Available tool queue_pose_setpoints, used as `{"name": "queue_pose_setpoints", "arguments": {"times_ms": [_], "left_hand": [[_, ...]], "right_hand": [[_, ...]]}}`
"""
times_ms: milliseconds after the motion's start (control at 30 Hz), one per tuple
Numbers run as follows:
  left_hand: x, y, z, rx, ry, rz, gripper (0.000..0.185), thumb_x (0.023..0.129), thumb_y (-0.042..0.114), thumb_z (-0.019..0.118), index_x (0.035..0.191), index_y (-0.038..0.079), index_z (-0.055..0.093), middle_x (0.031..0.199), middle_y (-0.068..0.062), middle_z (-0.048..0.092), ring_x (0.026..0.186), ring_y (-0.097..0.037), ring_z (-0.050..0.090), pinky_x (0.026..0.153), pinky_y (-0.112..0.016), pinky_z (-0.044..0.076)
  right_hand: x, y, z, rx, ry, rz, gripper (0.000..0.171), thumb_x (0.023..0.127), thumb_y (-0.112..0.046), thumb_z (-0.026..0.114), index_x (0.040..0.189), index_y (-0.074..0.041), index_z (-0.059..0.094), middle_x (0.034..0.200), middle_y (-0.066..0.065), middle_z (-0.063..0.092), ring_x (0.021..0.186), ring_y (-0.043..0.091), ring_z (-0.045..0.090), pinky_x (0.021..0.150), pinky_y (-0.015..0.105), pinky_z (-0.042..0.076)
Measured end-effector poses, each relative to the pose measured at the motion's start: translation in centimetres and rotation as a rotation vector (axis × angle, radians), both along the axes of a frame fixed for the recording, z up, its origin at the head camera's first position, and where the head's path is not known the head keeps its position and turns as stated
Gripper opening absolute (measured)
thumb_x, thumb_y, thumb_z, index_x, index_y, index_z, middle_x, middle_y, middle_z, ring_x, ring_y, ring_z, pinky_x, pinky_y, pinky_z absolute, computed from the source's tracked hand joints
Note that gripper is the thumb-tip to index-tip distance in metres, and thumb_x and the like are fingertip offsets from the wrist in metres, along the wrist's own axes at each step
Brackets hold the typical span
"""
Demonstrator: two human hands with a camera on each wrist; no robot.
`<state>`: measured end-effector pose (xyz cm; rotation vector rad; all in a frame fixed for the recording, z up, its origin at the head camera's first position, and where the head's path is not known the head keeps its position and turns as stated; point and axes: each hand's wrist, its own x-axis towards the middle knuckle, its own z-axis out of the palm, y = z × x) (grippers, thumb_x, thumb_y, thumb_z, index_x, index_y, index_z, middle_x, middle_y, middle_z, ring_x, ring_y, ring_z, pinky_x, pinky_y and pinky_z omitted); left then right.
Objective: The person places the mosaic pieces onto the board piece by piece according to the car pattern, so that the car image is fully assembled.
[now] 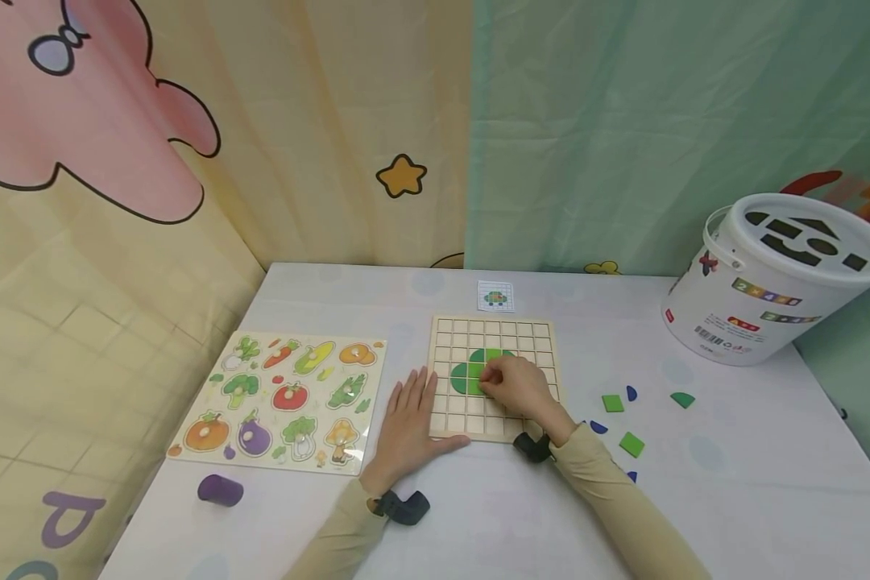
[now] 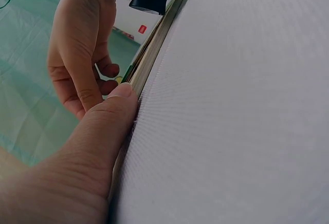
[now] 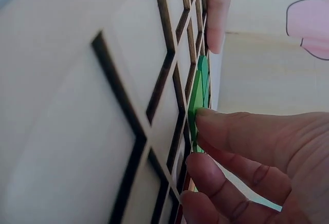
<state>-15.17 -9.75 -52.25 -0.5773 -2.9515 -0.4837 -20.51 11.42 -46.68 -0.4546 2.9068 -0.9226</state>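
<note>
A wooden grid board (image 1: pixel 453 338) lies on the table with dark green curved tiles (image 1: pixel 460 377) and light green square tiles (image 1: pixel 493 354) set in its middle. My right hand (image 1: pixel 518 387) is over these tiles. In the right wrist view its thumb and fingers pinch a light green square tile (image 3: pixel 194 98) at the grid surface, beside a dark green tile (image 3: pixel 203 72). My left hand (image 1: pixel 409 423) rests along the board's left edge, fingers straight, and its thumb (image 2: pixel 115 108) touches the near edge. A small pattern card (image 1: pixel 495 297) lies behind the board.
Right of the board lie loose green squares (image 1: pixel 631 445), blue pieces (image 1: pixel 598 427) and a dark green piece (image 1: pixel 683 399). A white lidded bucket (image 1: pixel 754 306) stands at the back right. On the left are a vegetable puzzle board (image 1: pixel 261 391) and a purple cylinder (image 1: pixel 220 490).
</note>
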Motion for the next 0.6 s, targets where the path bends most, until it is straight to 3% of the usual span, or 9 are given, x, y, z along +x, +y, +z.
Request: {"name": "queue_pose_setpoints", "arguments": {"times_ms": [133, 400, 600], "left_hand": [[0.0, 0.0, 0.0, -0.001, -0.001, -0.001, 0.112, 0.074, 0.082, 0.045, 0.151, 0.005, 0.020, 0.156, -0.013, 0.014, 0.143, -0.026, 0.006, 0.114, -0.040, 0.000], [0.0, -0.1, -0.1, -0.009, 0.015, 0.001, 0.112, 0.074, 0.082, 0.046, 0.151, 0.004, 0.021, 0.156, -0.014, 0.016, 0.143, -0.027, 0.007, 0.114, -0.040, 0.000], [0.0, 0.0, -0.1, 0.003, 0.009, -0.001, 0.112, 0.074, 0.081, 0.048, 0.151, 0.004, 0.020, 0.156, -0.014, 0.015, 0.143, -0.027, 0.006, 0.114, -0.040, 0.000]], "right_hand": [[0.2, 0.1, 0.1, 0.016, -0.007, 0.010, 0.006, 0.081, -0.018, 0.075, 0.082, -0.015, 0.071, 0.066, -0.010, 0.056, 0.059, 0.008, 0.050, 0.052, 0.027, 0.041], [1.2, 0.8, 0.5, 0.012, -0.041, 0.085, 0.020, 0.083, -0.021, 0.073, 0.100, -0.010, 0.073, 0.066, -0.009, 0.054, 0.055, 0.009, 0.046, 0.049, 0.026, 0.038], [2.0, 3.0, 0.8, -0.041, -0.017, 0.066, 0.016, 0.086, -0.018, 0.070, 0.099, -0.009, 0.073, 0.073, -0.007, 0.057, 0.061, 0.010, 0.048, 0.054, 0.028, 0.041]]}}
